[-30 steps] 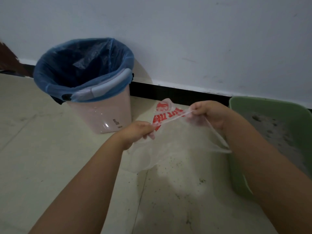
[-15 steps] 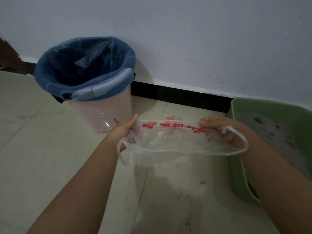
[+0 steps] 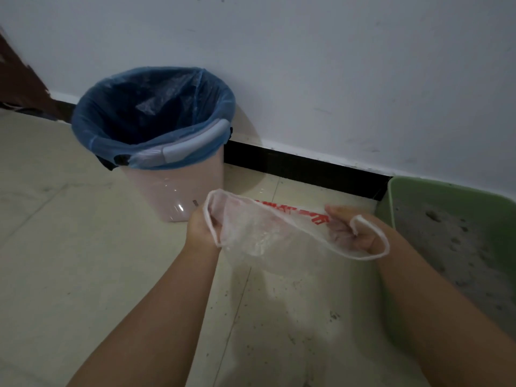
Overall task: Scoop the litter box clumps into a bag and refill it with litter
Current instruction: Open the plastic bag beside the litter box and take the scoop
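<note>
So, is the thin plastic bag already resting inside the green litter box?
No, both hands hold the plastic bag open in the air over the floor, left of the litter box.

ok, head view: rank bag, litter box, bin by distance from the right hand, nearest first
From the right hand:
1. Bag: held in it, stretched across to the left hand.
2. Litter box: just to its right, along the wall.
3. Bin: far left, past the left hand, by the wall.
</note>
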Demonstrator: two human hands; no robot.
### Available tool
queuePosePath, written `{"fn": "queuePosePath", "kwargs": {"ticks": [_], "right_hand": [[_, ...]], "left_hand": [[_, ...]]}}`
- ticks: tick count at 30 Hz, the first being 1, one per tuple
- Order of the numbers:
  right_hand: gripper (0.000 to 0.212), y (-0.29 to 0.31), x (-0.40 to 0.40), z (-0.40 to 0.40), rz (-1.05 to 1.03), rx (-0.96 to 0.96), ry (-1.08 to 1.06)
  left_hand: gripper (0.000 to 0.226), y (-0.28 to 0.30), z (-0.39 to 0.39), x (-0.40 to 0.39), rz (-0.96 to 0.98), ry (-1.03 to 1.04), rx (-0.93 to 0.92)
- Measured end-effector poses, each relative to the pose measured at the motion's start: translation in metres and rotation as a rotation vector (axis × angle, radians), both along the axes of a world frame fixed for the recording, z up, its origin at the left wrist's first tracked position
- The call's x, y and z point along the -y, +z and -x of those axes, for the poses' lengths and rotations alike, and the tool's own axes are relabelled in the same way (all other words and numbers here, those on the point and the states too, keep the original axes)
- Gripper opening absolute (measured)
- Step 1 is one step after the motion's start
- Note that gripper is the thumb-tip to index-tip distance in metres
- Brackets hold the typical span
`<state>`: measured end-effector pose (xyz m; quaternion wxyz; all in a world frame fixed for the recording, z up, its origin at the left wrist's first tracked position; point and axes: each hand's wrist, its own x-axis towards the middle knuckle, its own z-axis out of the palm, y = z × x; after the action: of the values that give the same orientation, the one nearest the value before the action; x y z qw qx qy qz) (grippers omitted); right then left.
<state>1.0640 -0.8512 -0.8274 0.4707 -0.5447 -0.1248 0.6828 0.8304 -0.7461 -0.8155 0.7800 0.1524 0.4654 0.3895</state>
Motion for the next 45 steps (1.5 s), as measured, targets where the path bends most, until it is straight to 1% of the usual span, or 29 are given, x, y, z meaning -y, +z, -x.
{"fn": "queuePosePath", "kwargs": {"ticks": [2,4,5,6,7,8,9,11,14,16,17,19,20,21,23,25,26,27,29,30,32,35,37,38,39,41,43,44,45], "right_hand": [[0.032,0.011,-0.006,0.008,-0.015,-0.019,-0.111],[0.038,0.012,-0.010,0.009,-0.117,0.018,-0.293],[0.040,0.010,-0.012,0.008,-0.178,0.055,-0.354],[0.040,0.010,-0.014,0.010,-0.228,0.097,-0.367],[0.039,0.008,-0.015,0.010,-0.278,0.111,-0.355],[0.038,0.007,-0.016,0.012,-0.318,0.075,-0.341],[0.041,0.003,-0.017,0.013,-0.333,0.046,-0.321],[0.050,-0.002,-0.017,0.020,-0.303,0.066,-0.243],[0.047,-0.003,-0.014,0.033,-0.281,0.108,-0.140],[0.057,0.000,-0.012,0.037,-0.288,0.144,-0.098],[0.058,0.001,-0.011,0.038,-0.293,0.164,-0.082],[0.049,0.005,-0.008,0.040,-0.280,0.220,-0.050],[0.048,0.006,-0.006,0.041,-0.254,0.248,-0.044],[0.051,0.005,-0.005,0.039,-0.226,0.279,-0.061],[0.054,0.004,-0.001,0.035,-0.180,0.332,-0.099],[0.043,0.002,0.002,0.032,-0.074,0.351,-0.155],[0.036,-0.001,0.004,0.030,0.018,0.347,-0.184],[0.030,-0.005,0.005,0.030,0.115,0.340,-0.202],[0.024,-0.010,0.008,0.033,0.262,0.369,-0.174],[0.022,-0.012,0.008,0.034,0.302,0.439,-0.129],[0.021,-0.012,0.004,0.032,0.311,0.665,-0.101],[0.025,-0.002,-0.004,0.030,0.111,1.036,-0.239],[0.014,0.013,-0.008,0.032,-0.050,1.210,-0.293],[0.022,0.019,-0.009,0.033,-0.116,1.312,-0.255],[0.034,0.024,-0.010,0.034,-0.182,1.405,-0.165],[0.056,0.028,-0.011,0.037,-0.290,1.524,0.106],[0.073,0.021,-0.013,0.041,-0.296,1.558,0.381],[0.078,0.015,-0.014,0.044,-0.257,1.559,0.496],[0.076,0.007,-0.016,0.046,-0.222,1.556,0.578]], "left_hand": [[0.028,-0.003,0.001,-0.003,0.052,-0.023,0.052],[0.024,-0.004,-0.003,-0.002,0.089,-0.061,-0.066],[0.025,-0.006,-0.005,-0.002,0.117,-0.030,-0.162],[0.035,-0.008,-0.006,-0.002,0.153,0.025,-0.254],[0.044,-0.009,-0.007,-0.001,0.180,0.062,-0.316],[0.050,-0.009,-0.008,0.000,0.190,0.038,-0.349],[0.055,-0.004,-0.011,0.003,0.189,-0.044,-0.352],[0.058,0.004,-0.020,0.009,0.154,-0.276,-0.308],[0.048,0.013,-0.033,0.016,0.072,-0.503,-0.360],[0.040,0.010,-0.038,0.022,0.020,-0.595,-0.410],[0.035,0.009,-0.039,0.026,-0.011,-0.633,-0.434],[0.024,0.004,-0.041,0.029,-0.085,-0.669,-0.491],[0.019,0.002,-0.041,0.030,-0.112,-0.650,-0.509],[0.019,0.000,-0.042,0.030,-0.121,-0.598,-0.504],[0.024,-0.002,-0.041,0.025,-0.045,-0.416,-0.384],[0.029,-0.001,-0.035,0.015,0.131,-0.211,-0.131],[0.032,0.000,-0.032,0.010,0.189,-0.140,-0.008],[0.033,0.000,-0.028,0.006,0.211,-0.102,0.091],[0.032,0.001,-0.026,0.001,0.178,-0.102,0.221],[0.032,0.002,-0.025,0.000,0.141,-0.126,0.227],[0.034,0.003,-0.023,-0.001,0.027,-0.227,0.120],[0.039,0.002,-0.016,-0.001,-0.156,-0.470,-0.062],[0.039,0.001,-0.010,-0.001,-0.221,-0.609,-0.206],[0.038,0.000,-0.007,0.000,-0.251,-0.670,-0.272],[0.038,0.000,-0.005,0.000,-0.279,-0.719,-0.317],[0.044,-0.001,-0.003,0.000,-0.343,-0.775,-0.389],[0.053,-0.002,-0.001,-0.002,-0.412,-0.783,-0.460],[0.055,-0.002,0.000,-0.002,-0.437,-0.776,-0.472],[0.056,-0.001,0.001,-0.002,-0.451,-0.754,-0.465]]}}
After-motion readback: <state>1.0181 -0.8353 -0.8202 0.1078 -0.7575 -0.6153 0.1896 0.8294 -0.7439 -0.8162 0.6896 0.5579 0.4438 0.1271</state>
